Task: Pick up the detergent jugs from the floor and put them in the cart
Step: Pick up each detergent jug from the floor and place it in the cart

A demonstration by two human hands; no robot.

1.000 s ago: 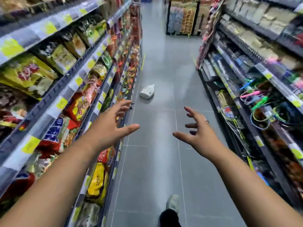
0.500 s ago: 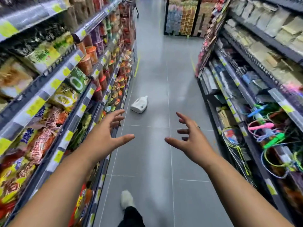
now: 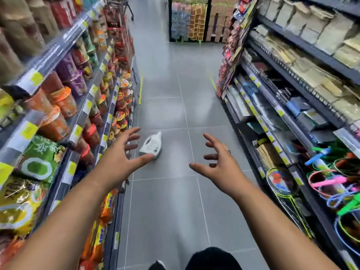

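Detergent jug point(image 3: 151, 146): white with a handle. It lies on its side on the floor point(image 3: 175, 207), in the left part of the aisle near the foot of the left shelving point(image 3: 78, 131). Its capped neck points away towards the far end of the aisle.
Cart: out of the head view.
Left grip point(image 3: 118, 160): a bare hand stretched forward with the fingers spread wide and holding nothing. The thumb tip crosses the jug's near corner in this view. I cannot tell whether it touches the jug.
Right grip point(image 3: 220, 164): a bare hand stretched forward to the right of the jug and apart from it. The fingers are spread and slightly hooked, and they hold nothing. There is a dark ring point(image 3: 228, 152) on one finger.
Floor: grey tiles with pale joints. The jug lies just past a cross joint.
Left shelving: the middle rows hold cup noodles point(image 3: 58, 102). Lower down there is a green packet point(image 3: 39, 158) among other bagged food. Yellow price labels run along the shelf edges.
Right shelving point(image 3: 272, 106): the top rows hold pale packets. Nearer and lower there are rackets point(image 3: 280, 182) and bright coloured cords point(image 3: 331, 180).
Far end: a display rack point(image 3: 194, 22) stands across the aisle.
Bottom edge: a knee in black cloth point(image 3: 212, 258), with the tip of a shoe point(image 3: 157, 265) beside it.
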